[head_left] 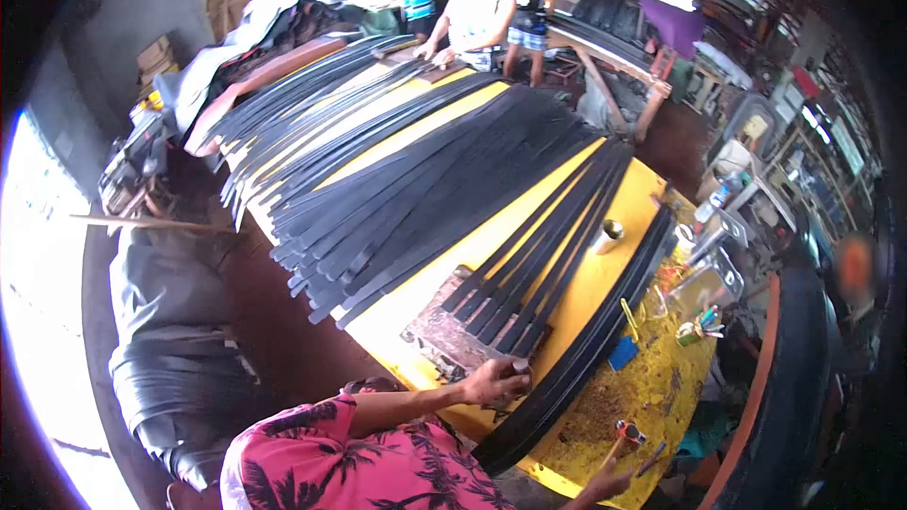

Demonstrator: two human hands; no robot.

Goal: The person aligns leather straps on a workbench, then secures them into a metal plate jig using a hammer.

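Observation:
My left hand (496, 382) is closed at the near edge of a worn, stained block (439, 335), with a small pale tip showing at its fingers. What it grips is too small to name. Several black strips (515, 297) fan out with their ends on the block, just beyond this hand. Low at the right, my right hand (605, 484) is wrapped round the handle of a hammer (630, 432), its orange and dark head raised over the table's stained corner. Between the hands runs a bundle of long black strips (576, 382).
Many black strips (425, 179) cover the yellow table (647, 194). A metal cup (609, 234), a blue piece (623, 353) and a pen holder (694, 331) stand or lie at the right. Three people work at the far end, one with hands on the strips (439, 55).

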